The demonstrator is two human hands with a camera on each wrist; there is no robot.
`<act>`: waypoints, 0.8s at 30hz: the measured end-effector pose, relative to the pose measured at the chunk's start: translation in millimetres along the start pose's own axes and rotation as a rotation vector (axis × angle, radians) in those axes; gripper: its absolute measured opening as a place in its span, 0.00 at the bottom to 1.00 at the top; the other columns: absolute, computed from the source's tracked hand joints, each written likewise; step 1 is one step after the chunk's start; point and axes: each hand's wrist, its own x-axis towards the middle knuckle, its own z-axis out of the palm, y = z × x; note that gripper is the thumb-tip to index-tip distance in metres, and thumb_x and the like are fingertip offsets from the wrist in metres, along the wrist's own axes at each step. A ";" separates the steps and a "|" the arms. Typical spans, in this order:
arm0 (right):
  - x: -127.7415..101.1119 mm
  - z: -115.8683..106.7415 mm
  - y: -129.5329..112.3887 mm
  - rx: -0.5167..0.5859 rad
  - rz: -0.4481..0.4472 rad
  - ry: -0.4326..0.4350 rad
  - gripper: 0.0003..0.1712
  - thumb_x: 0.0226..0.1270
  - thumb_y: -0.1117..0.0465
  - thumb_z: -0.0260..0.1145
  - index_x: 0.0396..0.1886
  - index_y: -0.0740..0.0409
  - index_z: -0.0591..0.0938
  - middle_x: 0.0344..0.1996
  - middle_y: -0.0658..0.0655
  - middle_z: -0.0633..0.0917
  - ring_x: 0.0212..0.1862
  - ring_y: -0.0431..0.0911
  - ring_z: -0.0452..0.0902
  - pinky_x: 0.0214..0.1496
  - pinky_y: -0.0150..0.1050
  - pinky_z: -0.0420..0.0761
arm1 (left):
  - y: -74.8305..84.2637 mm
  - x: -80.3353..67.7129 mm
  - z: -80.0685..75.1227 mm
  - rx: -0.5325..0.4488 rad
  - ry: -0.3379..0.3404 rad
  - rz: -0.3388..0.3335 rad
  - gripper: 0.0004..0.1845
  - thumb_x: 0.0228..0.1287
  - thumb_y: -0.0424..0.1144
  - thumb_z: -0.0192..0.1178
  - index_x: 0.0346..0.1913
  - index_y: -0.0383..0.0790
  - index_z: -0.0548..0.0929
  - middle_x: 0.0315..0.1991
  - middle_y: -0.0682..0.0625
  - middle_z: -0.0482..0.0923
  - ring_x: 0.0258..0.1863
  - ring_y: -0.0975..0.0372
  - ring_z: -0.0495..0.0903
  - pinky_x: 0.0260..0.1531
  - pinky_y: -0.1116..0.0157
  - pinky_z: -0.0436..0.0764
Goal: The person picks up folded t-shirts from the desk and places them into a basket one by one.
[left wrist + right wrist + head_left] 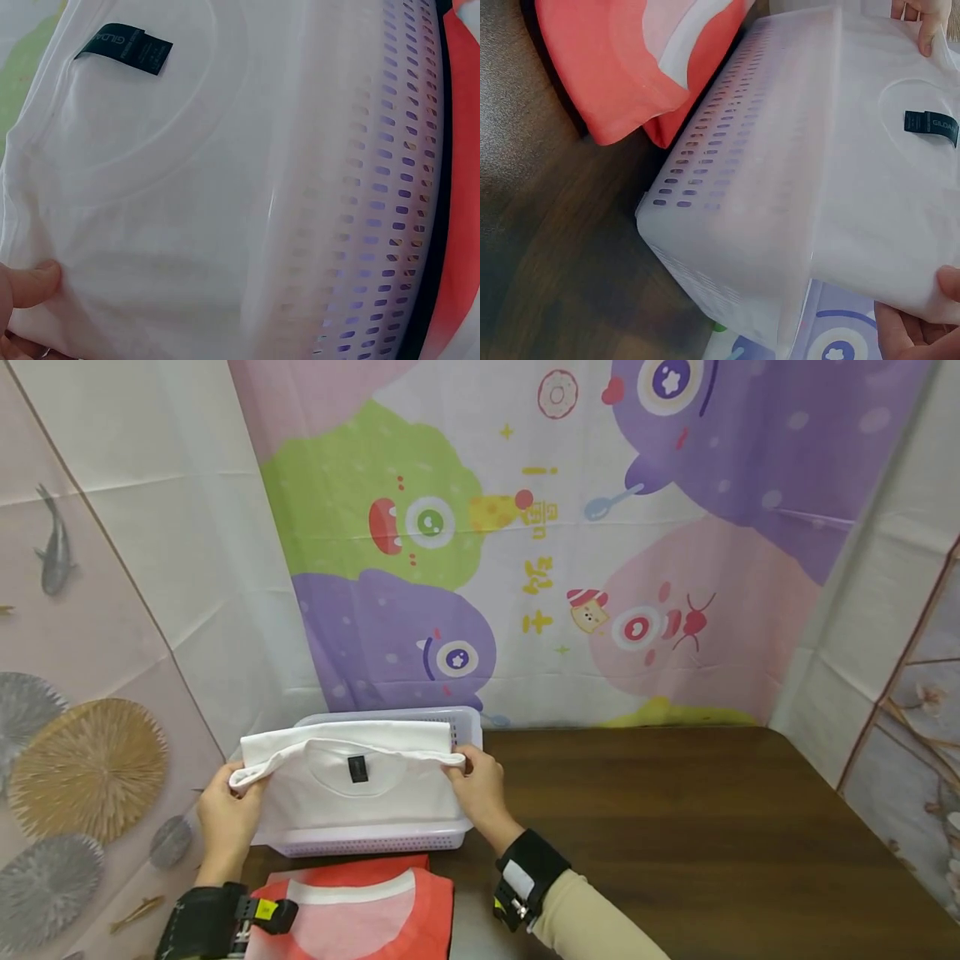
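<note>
A folded white T-shirt (360, 777) with a black neck label (357, 768) hangs over a pale perforated plastic basket (390, 842) at the table's left end. My left hand (225, 814) grips the shirt's left edge and my right hand (476, 785) pinches its right edge, both holding it across the basket's top. The left wrist view shows the shirt (150, 210), my thumb (30, 283) on it and the basket wall (375, 225). In the right wrist view the shirt (885, 195) lies over the basket (735, 202), with fingertips (915, 330) below.
A folded red and pink T-shirt (352, 906) lies on the dark wooden table (675, 827) just in front of the basket, also the red shirt (622, 60). Cartoon-printed cloth (570, 543) hangs behind the table, with other drapes at both sides.
</note>
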 end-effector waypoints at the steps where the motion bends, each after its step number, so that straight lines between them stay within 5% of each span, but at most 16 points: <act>1: -0.4 0.5 0.1 -0.001 0.003 -0.002 0.06 0.55 0.68 0.69 0.34 0.65 0.84 0.25 0.62 0.86 0.28 0.41 0.73 0.29 0.27 0.70 | -0.6 -0.1 -0.1 0.000 0.001 0.004 0.13 0.59 0.32 0.65 0.44 0.28 0.79 0.39 0.33 0.81 0.25 0.81 0.60 0.24 0.79 0.61; 10: -4.3 3.7 2.3 0.023 -0.065 0.013 0.04 0.55 0.67 0.68 0.30 0.64 0.83 0.21 0.57 0.83 0.26 0.38 0.71 0.27 0.30 0.71 | -5.5 -3.4 -1.4 0.006 -0.018 -0.016 0.13 0.61 0.32 0.63 0.46 0.26 0.79 0.40 0.32 0.80 0.26 0.80 0.60 0.26 0.79 0.60; 14: -5.3 4.7 2.1 0.012 -0.008 -0.009 0.05 0.55 0.67 0.68 0.33 0.65 0.84 0.25 0.61 0.86 0.27 0.41 0.74 0.29 0.30 0.72 | -7.4 -4.2 -0.7 0.024 -0.023 -0.024 0.14 0.61 0.32 0.64 0.46 0.27 0.79 0.40 0.34 0.80 0.27 0.78 0.60 0.27 0.78 0.60; 24: -7.3 8.4 7.4 -0.021 0.029 -0.012 0.04 0.54 0.68 0.69 0.30 0.66 0.83 0.25 0.62 0.86 0.27 0.42 0.72 0.28 0.29 0.69 | -11.2 -5.6 2.7 0.054 -0.050 -0.040 0.15 0.61 0.32 0.63 0.48 0.27 0.78 0.45 0.30 0.81 0.37 0.53 0.74 0.31 0.75 0.63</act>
